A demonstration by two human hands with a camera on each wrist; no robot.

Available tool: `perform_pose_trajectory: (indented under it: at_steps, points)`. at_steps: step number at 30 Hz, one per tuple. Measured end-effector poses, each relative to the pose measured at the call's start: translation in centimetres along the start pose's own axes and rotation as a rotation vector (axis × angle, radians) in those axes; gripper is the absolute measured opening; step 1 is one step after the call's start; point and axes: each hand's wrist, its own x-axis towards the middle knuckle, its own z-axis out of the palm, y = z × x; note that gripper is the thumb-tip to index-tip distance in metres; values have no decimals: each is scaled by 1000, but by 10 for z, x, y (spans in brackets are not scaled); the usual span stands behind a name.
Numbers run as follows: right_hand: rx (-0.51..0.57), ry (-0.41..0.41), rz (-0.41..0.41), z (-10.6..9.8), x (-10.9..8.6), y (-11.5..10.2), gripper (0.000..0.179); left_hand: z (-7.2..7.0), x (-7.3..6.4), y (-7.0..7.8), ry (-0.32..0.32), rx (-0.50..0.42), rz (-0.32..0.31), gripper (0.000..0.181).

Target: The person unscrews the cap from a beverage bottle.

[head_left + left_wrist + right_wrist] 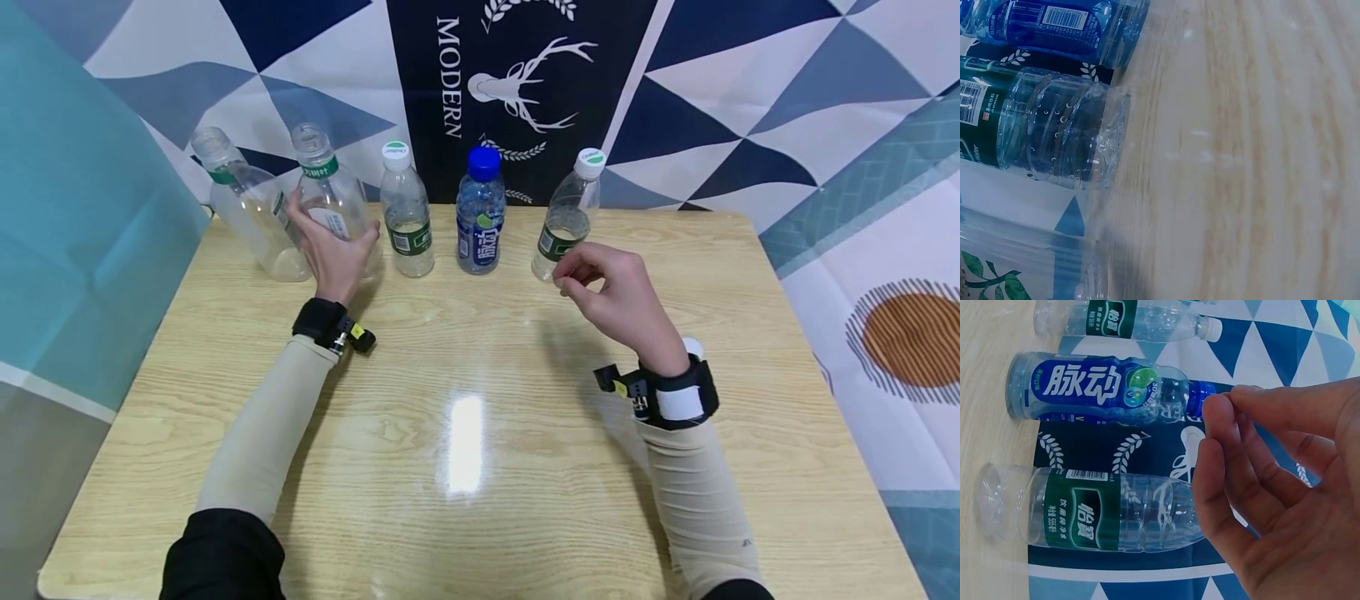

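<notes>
Clear plastic should make this bottle (333,200) light, slick and squeezable, best held round its body, where the left hand (336,257) grips; the right hand (617,296) hangs loosely curled, empty

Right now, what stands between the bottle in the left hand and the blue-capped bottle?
A white-capped bottle stands between the open bottle in the left hand and the blue-capped bottle, as the head view shows.
</notes>
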Motion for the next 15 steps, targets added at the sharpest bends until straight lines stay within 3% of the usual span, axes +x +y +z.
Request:
perform_pose_trajectory:
  at_steps: [3, 6, 8, 13, 15]
  points:
    - [-5, -4, 2, 3, -1, 15, 11, -4, -3, 2, 5, -28, 22, 110]
    - [-9, -2, -6, 5, -2, 30, 11, -11, -11, 9, 55, -75, 80, 108]
    - [-13, 6, -17, 5, -2, 35, 10, -15, -18, 18, 111, -82, 148, 105]
    - [-11, 22, -32, 4, -2, 37, 9, -22, -43, 42, 296, 33, 381, 86]
    - [-13, 23, -25, 4, -2, 36, 10, -22, -57, 54, 316, 20, 437, 77]
